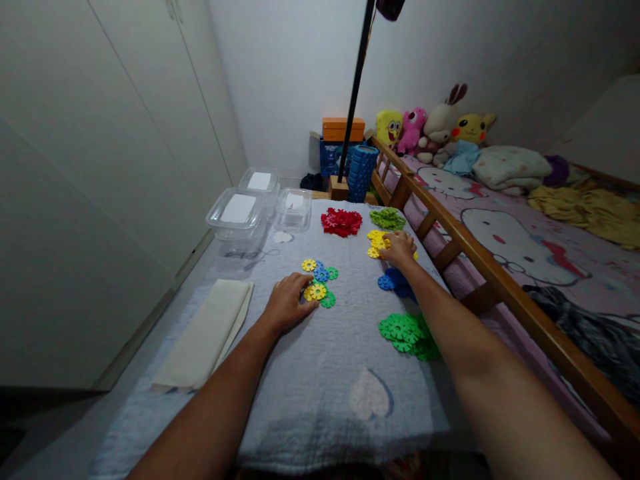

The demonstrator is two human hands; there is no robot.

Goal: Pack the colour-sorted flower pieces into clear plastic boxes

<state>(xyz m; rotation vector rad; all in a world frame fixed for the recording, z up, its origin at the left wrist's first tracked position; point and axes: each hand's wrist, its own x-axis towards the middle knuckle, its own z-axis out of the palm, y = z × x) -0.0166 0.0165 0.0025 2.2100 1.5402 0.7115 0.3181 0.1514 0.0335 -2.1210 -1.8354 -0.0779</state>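
My left hand (289,301) rests on the quilted cloth (325,360), its fingertips touching a small joined cluster of yellow, blue and green snowflake discs (320,283). My right hand (399,248) reaches forward onto the yellow disc pile (375,239), fingers curled down on it; what they hold, if anything, is hidden. Beside that arm lie a blue disc pile (393,280) and a green disc pile (407,332). Farther back are a red pile (342,221) and a light-green pile (387,217).
Clear plastic lidded boxes (239,215) stand at the far left. A folded cream cloth (210,330) lies at the left. A black pole (356,87) stands behind. A wooden bed rail (480,257) runs along the right, with plush toys (435,127) beyond.
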